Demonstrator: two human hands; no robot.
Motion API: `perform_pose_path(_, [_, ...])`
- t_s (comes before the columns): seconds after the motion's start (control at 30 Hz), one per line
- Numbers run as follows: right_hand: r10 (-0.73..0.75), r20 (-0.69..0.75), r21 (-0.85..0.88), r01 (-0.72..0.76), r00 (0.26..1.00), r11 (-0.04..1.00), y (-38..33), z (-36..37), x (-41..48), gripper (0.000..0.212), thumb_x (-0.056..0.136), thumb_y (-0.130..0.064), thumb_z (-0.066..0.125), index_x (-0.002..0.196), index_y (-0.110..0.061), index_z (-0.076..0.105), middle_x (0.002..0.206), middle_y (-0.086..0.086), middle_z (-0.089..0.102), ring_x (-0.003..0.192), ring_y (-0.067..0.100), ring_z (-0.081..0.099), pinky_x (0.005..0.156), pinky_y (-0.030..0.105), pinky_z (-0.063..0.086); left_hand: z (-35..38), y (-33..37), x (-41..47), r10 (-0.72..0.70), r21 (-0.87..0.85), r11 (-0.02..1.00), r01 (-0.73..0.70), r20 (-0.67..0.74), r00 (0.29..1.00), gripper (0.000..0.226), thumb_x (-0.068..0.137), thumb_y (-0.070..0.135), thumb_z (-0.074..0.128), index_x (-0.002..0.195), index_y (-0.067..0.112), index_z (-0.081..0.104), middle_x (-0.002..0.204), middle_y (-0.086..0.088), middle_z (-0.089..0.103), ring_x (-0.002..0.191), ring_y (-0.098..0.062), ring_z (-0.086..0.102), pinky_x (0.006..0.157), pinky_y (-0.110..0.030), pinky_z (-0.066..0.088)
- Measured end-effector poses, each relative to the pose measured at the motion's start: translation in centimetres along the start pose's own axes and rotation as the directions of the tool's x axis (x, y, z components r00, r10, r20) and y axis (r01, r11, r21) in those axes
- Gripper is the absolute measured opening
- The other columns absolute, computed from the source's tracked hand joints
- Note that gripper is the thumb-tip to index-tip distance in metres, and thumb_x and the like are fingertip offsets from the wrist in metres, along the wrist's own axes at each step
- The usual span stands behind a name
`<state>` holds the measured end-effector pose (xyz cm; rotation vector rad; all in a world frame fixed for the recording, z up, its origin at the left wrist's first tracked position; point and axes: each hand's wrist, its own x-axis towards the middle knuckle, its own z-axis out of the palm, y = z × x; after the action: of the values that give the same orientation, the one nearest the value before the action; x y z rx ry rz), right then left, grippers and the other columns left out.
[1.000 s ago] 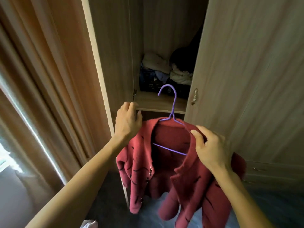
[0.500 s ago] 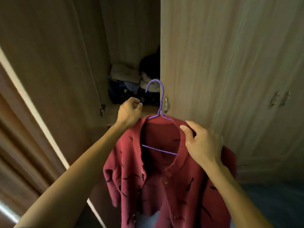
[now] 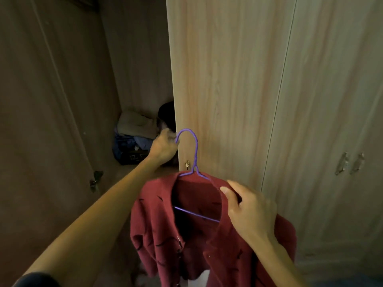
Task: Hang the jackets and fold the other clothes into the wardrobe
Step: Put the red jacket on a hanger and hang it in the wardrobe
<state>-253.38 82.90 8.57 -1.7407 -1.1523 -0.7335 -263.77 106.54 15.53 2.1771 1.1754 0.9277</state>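
1. Red knit jacket [image 3: 196, 235], one of them, already draped on one purple wire hanger [image 3: 193, 162]. It's held up in front of the wardrobe, just outside the open compartment on the left.
2. Right hand [image 3: 251, 212] is clenched on the jacket's collar/shoulder on the right side, thumb on top, so that grip carries most of the weight.
3. Left hand [image 3: 164, 147] is up by the tip of the hook, reaching toward the edge of the closed door [image 3: 228, 90]. Fingers look curled around something there, hook tip or door edge, honestly can't tell which. Can't say for sure it's holding anything.
4. The bit that matters: the hook sticks straight up from the jacket, its open side facing left toward the gap, and the hanger's long bar runs left-right across the view. The left hand is the nearer one to the hook. No rail is visible in this shot, so my guess is it's higher up and out of view.
5. Next move probably means lifting the whole thing up and left into the opening.
6. Count-wise: two hands, one jacket, one hanger, one messy pile of clothes [image 3: 134, 137] sitting on the shelf [image 3: 116, 172] inside, three closed doors with small handles [image 3: 350, 163] on the right.
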Motion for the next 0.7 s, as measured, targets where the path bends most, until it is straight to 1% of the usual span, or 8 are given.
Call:
perform_pose_path(0.07, [0.012,-0.012,-0.029,-0.012,1.000,0.999,0.4,0.8,0.9,0.021,0.074,-0.039,0.066,0.083,-0.023,0.076,0.052,-0.004,0.063,0.044,0.021,0.060,0.046,0.019,0.032,0.3,0.2,2.5,-0.064,-0.155,0.986,0.065,0.011,0.998,0.064,0.092,0.035,0.054,0.145,0.013,0.026,0.133,-0.011,0.052,0.120,-0.030,0.050,0.099,-0.038,0.042])
perform_pose_path(0.13, [0.029,-0.029,-0.041,-0.030,0.999,0.999,0.7,1.7,1.6,0.025,0.075,-0.042,0.063,0.083,-0.022,0.076,0.049,-0.003,0.061,0.042,0.021,0.059,0.047,0.019,0.031,0.6,0.6,4.6,-0.149,-0.386,0.912,0.140,0.006,0.989,0.059,0.094,0.040,0.049,0.145,0.017,0.030,0.139,-0.007,0.047,0.122,-0.026,0.049,0.104,-0.041,0.039])
perform_pose_path(0.2, [0.058,-0.042,-0.038,-0.060,0.997,0.997,0.5,2.6,2.2,0.034,0.078,-0.048,0.053,0.084,-0.023,0.076,0.048,-0.003,0.061,0.041,0.021,0.059,0.044,0.021,0.036,0.3,2.2,5.4,-0.211,-0.619,0.762,0.190,0.041,0.977,0.052,0.098,0.047,0.037,0.141,0.018,0.038,0.137,0.000,0.047,0.112,-0.021,0.054,0.101,-0.035,0.039])
perform_pose_path(0.27, [0.086,-0.045,-0.040,-0.087,0.995,0.995,0.0,3.4,2.8,0.038,0.078,-0.050,0.049,0.086,-0.024,0.076,0.049,-0.002,0.062,0.042,0.022,0.059,0.044,0.023,0.041,0.3,3.2,6.5,-0.199,-0.757,0.612,0.227,0.130,0.971,0.055,0.101,0.046,0.025,0.142,0.011,0.036,0.132,0.000,0.045,0.120,-0.024,0.049,0.096,-0.033,0.038])
perform_pose_path(0.43, [0.129,-0.050,-0.103,-0.134,0.990,0.986,-1.7,5.2,3.8,0.040,0.079,-0.051,0.048,0.087,-0.025,0.076,0.051,-0.002,0.063,0.044,0.023,0.061,0.044,0.026,0.043,-0.1,1.5,10.4,-0.139,-0.822,0.514,0.245,0.202,0.970,0.070,0.094,0.062,0.012,0.150,0.021,0.018,0.157,-0.005,0.016,0.142,-0.024,0.022,0.108,-0.044,0.027])
perform_pose_path(0.57, [0.155,-0.060,-0.145,-0.162,0.986,0.976,-3.3,6.3,3.8,0.039,0.079,-0.051,0.047,0.086,-0.026,0.076,0.054,-0.003,0.065,0.045,0.022,0.062,0.043,0.027,0.045,-0.4,0.0,12.4,-0.075,-0.828,0.493,0.266,0.265,0.961,0.075,0.089,0.069,0.008,0.148,0.025,0.022,0.155,-0.004,0.024,0.140,-0.022,0.027,0.109,-0.044,0.025])
perform_pose_path(0.63, [0.174,-0.058,-0.166,-0.181,0.983,0.969,-3.9,6.5,3.7,0.038,0.079,-0.052,0.048,0.086,-0.027,0.075,0.051,-0.004,0.063,0.043,0.020,0.060,0.041,0.027,0.044,-0.4,0.1,12.5,-0.017,-0.813,0.523,0.256,0.290,0.957,0.072,0.092,0.065,0.006,0.147,0.023,0.027,0.148,0.000,0.037,0.130,-0.016,0.042,0.095,-0.034,0.037])
perform_pose_path(0.7, [0.187,-0.057,-0.188,-0.194,0.981,0.963,-4.3,6.4,3.4,0.031,0.078,-0.049,0.055,0.085,-0.027,0.075,0.049,-0.004,0.062,0.043,0.020,0.060,0.040,0.027,0.043,-0.5,0.5,12.0,0.030,-0.814,0.527,0.245,0.306,0.952,0.068,0.095,0.059,0.007,0.144,0.020,0.032,0.120,0.007,0.056,0.092,0.000,0.062,0.069,-0.021,0.050])
